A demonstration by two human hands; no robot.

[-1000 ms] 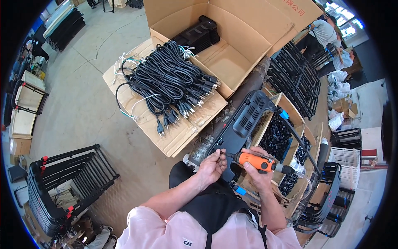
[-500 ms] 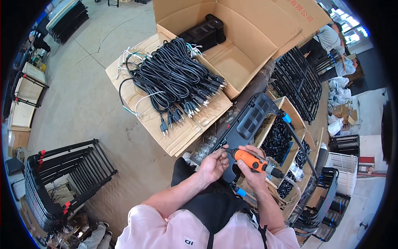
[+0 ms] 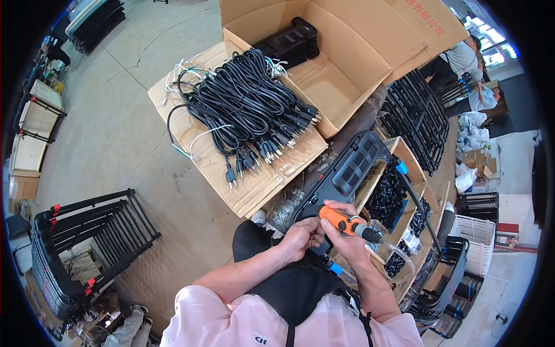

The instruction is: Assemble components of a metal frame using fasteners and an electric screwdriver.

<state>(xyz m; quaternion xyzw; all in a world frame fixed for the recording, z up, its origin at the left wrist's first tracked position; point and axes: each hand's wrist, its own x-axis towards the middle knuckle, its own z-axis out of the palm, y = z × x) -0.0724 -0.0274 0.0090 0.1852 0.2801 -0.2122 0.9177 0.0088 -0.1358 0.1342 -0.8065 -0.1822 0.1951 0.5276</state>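
Orange-handled power screwdriver (image 3: 342,220) sits clamped in my right hand (image 3: 347,240), its tip aimed at the near end of the black vented plastic panel (image 3: 347,173) lying across my lap. My left hand (image 3: 300,237) has its grip pinched together at that same end, beside the tool. Bundled black power cords (image 3: 248,110) lie on flattened cardboard (image 3: 254,185) beyond.

A grey concrete floor (image 3: 115,133) fills the left of the frame. On it lie flattened cardboard (image 3: 254,185) at centre, an open carton (image 3: 347,75) at top, and black metal racks (image 3: 87,243) at lower left.
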